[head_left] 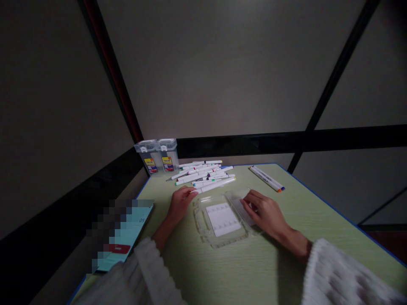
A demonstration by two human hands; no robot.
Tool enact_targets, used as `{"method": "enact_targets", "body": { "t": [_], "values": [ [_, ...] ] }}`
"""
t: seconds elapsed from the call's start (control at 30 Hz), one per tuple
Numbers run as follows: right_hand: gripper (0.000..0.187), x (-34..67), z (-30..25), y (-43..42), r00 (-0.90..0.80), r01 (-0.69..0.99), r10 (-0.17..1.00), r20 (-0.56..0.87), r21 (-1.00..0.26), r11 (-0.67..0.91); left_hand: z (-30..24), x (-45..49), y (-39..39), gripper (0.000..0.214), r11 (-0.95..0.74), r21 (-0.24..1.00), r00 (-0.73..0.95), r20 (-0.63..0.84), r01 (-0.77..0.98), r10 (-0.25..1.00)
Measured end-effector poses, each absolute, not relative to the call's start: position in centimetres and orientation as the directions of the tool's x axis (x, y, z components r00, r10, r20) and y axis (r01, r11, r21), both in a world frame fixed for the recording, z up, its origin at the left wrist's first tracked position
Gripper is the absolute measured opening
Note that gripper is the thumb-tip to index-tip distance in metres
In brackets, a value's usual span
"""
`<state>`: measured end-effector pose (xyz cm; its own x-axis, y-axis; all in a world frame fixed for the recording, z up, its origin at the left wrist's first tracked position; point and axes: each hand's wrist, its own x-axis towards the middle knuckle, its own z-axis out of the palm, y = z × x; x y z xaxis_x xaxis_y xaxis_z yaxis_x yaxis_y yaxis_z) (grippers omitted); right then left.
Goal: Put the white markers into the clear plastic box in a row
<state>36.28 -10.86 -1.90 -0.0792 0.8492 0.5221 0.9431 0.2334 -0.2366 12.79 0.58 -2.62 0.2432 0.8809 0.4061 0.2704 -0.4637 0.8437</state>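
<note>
Toward the far edge of the worktop (pixel 254 271), the left hand (pixel 179 203) pinches the left end of a white marker pen (pixel 216 184) beside a pile of markers (pixel 199 174). Mid-worktop, the right hand (pixel 264 210), fingers half curled, is at the right leaf of an open clear plastic case (pixel 219 243); its grip cannot be determined.

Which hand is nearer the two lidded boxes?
Left: the left hand is in front of the boxes, slightly right; the right hand is farther, at the clear case.
</note>
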Motion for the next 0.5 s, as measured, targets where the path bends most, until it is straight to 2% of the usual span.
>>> {"method": "enact_targets", "body": {
  "t": [0.13,0.37,0.5],
  "values": [
    [0.021,36.3,-1.9,-10.9,-0.041,0.929,0.826,0.562,-0.284,0.239,-2.5,12.8,0.4,0.013,-0.503,0.825,0.308,0.424,0.255,0.852],
    [0.035,36.3,-2.0,-10.7,-0.025,0.881,0.791,0.612,-0.36,0.307,-1.9,13.0,-0.3,0.01,-0.493,0.842,0.348,0.405,0.218,0.845],
    [0.033,36.4,-2.2,-10.6,-0.046,0.872,0.791,0.61,-0.362,0.33,-1.9,13.2,-0.5,0.01,-0.489,0.851,0.406,0.385,0.19,0.829]
  ]
}}
